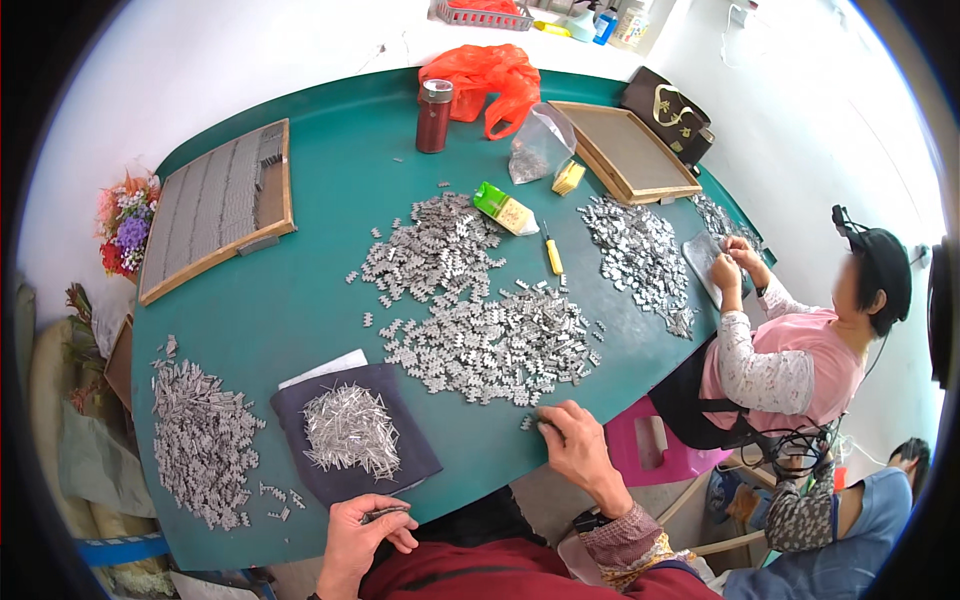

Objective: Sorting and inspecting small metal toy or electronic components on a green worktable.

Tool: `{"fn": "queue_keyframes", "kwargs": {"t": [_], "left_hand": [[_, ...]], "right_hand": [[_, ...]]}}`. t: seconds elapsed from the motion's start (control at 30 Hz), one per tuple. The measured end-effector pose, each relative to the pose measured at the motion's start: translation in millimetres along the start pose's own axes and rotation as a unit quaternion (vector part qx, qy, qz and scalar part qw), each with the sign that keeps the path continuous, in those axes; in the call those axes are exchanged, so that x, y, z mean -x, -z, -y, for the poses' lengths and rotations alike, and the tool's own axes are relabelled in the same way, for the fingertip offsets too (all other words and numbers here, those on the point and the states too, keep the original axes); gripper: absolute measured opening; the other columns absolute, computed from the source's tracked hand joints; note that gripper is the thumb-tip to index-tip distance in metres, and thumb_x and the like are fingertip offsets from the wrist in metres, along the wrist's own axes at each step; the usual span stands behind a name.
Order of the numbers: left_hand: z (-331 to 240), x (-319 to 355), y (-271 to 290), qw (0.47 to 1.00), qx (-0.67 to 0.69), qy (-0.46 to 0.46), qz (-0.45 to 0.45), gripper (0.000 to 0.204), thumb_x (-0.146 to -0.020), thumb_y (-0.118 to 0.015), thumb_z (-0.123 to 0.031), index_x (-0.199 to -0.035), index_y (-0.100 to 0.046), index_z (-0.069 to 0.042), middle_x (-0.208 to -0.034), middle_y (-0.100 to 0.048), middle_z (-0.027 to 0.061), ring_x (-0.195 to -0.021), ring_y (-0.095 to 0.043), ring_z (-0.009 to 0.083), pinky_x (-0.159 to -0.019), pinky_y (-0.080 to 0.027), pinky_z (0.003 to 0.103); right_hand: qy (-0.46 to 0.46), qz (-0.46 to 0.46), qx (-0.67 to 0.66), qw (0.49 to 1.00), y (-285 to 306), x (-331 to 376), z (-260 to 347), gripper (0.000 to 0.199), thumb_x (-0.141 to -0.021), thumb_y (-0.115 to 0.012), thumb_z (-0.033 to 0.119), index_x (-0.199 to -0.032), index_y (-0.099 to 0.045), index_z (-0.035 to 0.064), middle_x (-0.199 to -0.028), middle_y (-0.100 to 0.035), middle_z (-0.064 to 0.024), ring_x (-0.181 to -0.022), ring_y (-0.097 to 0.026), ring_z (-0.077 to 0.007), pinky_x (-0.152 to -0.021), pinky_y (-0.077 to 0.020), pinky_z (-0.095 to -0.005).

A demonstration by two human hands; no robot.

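My left hand [362, 536] is closed at the table's front edge, its fingers and thumb around a small grey metal piece [384, 513]. My right hand [580, 452] rests low over the table, fingers bent, with a small toothed metal piece [527, 423] at its fingertips. Just beyond lies a wide heap of toothed metal pieces [490, 345]. Between my hands and to the left, a dark cloth [425, 462] bears a pile of thin shiny metal pins [350, 430]. Another heap of grey toothed pieces [203, 445] lies at the far left.
A wooden-framed tray [268, 205] filled with rows of pieces stands back left. A red flask [433, 120], red plastic bag [480, 75], green-yellow packet [505, 208], yellow-handled screwdriver [554, 257] and second wooden tray [640, 150] are behind. A co-worker [785, 365] handles pieces at right.
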State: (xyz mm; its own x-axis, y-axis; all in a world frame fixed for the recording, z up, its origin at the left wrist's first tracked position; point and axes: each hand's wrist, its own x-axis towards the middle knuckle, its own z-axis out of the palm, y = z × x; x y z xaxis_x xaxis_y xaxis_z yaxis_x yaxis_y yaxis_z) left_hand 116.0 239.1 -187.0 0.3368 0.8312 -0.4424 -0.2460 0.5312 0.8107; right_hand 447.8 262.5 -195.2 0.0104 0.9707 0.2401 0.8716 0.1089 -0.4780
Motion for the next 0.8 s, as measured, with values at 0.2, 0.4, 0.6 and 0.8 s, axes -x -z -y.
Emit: {"fn": "queue_keyframes", "kwargs": {"t": [0.2,0.4,0.6,0.8], "left_hand": [[4.3,-0.2,-3.0,1.000,0.007,0.006,-0.002,0.014,-0.087,-0.064,0.004,-0.099,-0.064,0.011,-0.080,-0.069,0.0226,-0.062,-0.070,0.0268,-0.053,-0.060,0.033],[5.7,-0.6,-5.6,1.000,0.007,0.007,-0.007,0.014,-0.088,-0.064,0.003,-0.100,-0.065,0.010,-0.081,-0.069,0.0226,-0.064,-0.070,0.0270,-0.055,-0.060,0.033],[2.6,-1.6,-11.8,1.000,-0.004,0.011,-0.023,0.013,-0.086,-0.064,0.003,-0.097,-0.065,0.010,-0.080,-0.069,0.0226,-0.061,-0.070,0.0278,-0.052,-0.059,0.033],[4.1,-1.1,-9.6,1.000,-0.001,0.009,-0.019,0.013,-0.087,-0.064,0.003,-0.098,-0.065,0.010,-0.080,-0.068,0.0224,-0.062,-0.070,0.0277,-0.053,-0.060,0.033]], "right_hand": [[-0.135,-0.147,0.050,0.979,4.4,-10.7,-44.3,0.009,-0.084,-0.067,0.009,-0.088,-0.062,0.0029,-0.081,-0.058,-0.0144,-0.076,-0.061,-0.0335,-0.066,-0.0477,-0.0421],[-0.050,-0.112,0.180,0.976,-0.6,-23.8,-53.4,0.013,-0.081,-0.068,0.010,-0.081,-0.056,0.0035,-0.080,-0.054,-0.0124,-0.077,-0.057,-0.0316,-0.069,-0.0429,-0.0415],[-0.045,-0.088,0.178,0.979,2.1,-24.6,-45.0,0.014,-0.080,-0.067,0.009,-0.082,-0.054,0.0049,-0.081,-0.054,-0.0116,-0.077,-0.056,-0.0305,-0.071,-0.0411,-0.0407],[-0.009,-0.081,0.117,0.990,7.4,-10.5,-40.9,0.008,-0.081,-0.066,0.008,-0.083,-0.059,0.0052,-0.082,-0.055,-0.0102,-0.076,-0.056,-0.0302,-0.071,-0.0409,-0.0401]]}}
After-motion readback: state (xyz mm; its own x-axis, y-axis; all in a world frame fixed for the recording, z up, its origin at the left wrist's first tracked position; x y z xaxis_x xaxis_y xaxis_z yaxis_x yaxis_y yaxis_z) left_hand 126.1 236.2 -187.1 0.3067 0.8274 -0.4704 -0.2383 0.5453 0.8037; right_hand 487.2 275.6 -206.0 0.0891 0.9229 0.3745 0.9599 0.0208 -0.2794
